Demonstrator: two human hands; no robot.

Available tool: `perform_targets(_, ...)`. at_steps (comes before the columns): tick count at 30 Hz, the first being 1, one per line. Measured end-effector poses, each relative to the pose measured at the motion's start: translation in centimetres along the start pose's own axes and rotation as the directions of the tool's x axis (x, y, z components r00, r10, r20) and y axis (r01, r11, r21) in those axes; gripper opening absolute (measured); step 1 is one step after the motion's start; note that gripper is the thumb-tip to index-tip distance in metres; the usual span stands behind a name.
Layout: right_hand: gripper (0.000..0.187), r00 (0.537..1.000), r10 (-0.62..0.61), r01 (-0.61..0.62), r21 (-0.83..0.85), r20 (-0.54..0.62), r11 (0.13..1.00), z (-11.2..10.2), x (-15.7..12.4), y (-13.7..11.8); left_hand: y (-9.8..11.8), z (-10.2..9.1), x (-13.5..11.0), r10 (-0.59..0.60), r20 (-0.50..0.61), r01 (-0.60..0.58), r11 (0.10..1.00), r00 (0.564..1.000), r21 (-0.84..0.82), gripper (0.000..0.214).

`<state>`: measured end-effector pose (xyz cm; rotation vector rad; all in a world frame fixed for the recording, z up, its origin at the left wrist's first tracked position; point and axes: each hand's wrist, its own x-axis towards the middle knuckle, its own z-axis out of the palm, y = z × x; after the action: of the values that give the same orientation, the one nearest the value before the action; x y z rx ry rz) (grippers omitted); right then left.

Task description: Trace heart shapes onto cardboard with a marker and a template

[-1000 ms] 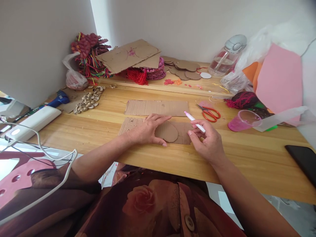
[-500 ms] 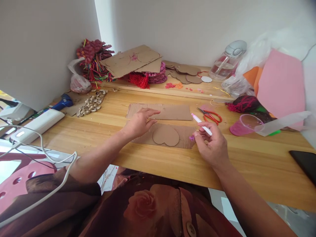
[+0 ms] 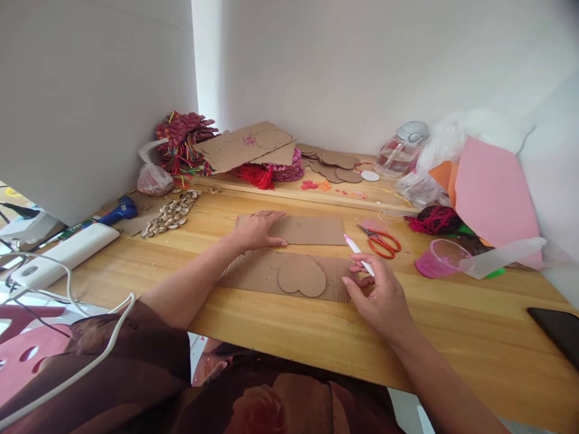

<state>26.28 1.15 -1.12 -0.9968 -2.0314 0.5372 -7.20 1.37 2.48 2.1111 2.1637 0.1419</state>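
My left hand (image 3: pixel 257 230) lies flat, fingers stretched out, on the left end of the farther cardboard strip (image 3: pixel 312 230). A cardboard heart (image 3: pixel 301 276) rests on the nearer corrugated cardboard sheet (image 3: pixel 265 271), with neither hand on it. My right hand (image 3: pixel 380 295) is closed around a white marker with a pink tip (image 3: pixel 357 253), and its fingertips sit at the right edge of the nearer sheet.
Red-handled scissors (image 3: pixel 382 242) and a pink plastic cup (image 3: pixel 436 259) lie to the right. Seeds (image 3: pixel 169 214), a blue tool (image 3: pixel 115 212), cardboard pieces (image 3: pixel 244 144), cut-out shapes (image 3: pixel 337 169), a water bottle (image 3: pixel 400 150), pink foam sheets (image 3: pixel 493 193) and a phone (image 3: pixel 558 328) surround the wooden table (image 3: pixel 289 337).
My left hand lifted off the cardboard heart and moved forward onto the farther cardboard strip. My right hand kept hold of the marker. The camera view tilted upward.
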Motion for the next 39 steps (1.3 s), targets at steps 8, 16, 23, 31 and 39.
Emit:
perform_targets(8,0.033,0.998,0.057,-0.057,-0.001,-0.004,0.998,0.1,0.0,-0.3,0.2,-0.7,-1.7,0.016,-0.078,-0.02,0.999,0.997,-0.045,0.075)
perform_targets(16,0.035,0.998,0.068,-0.068,0.015,0.009,0.998,0.0,0.0,-0.2,5.4,0.6,-5.2,0.433,0.001,-0.407,0.848,0.901,-0.341,0.094)
perform_targets(23,0.036,0.994,0.104,-0.104,-0.004,0.016,0.995,-0.1,0.0,-0.1,6.5,0.5,-6.0,0.42,0.015,-0.39,0.854,0.907,-0.343,0.085)
perform_targets(31,0.036,0.991,0.136,-0.136,0.037,0.014,0.99,-0.3,0.1,-0.2,7.6,1.8,-6.7,0.384,-0.01,-0.368,0.877,0.923,-0.308,0.096)
perform_targets(39,0.033,0.991,0.131,-0.13,0.04,-0.015,0.991,-0.4,0.1,-0.4,4.3,0.2,-9.0,0.417,0.042,-0.39,0.877,0.908,-0.28,0.084)
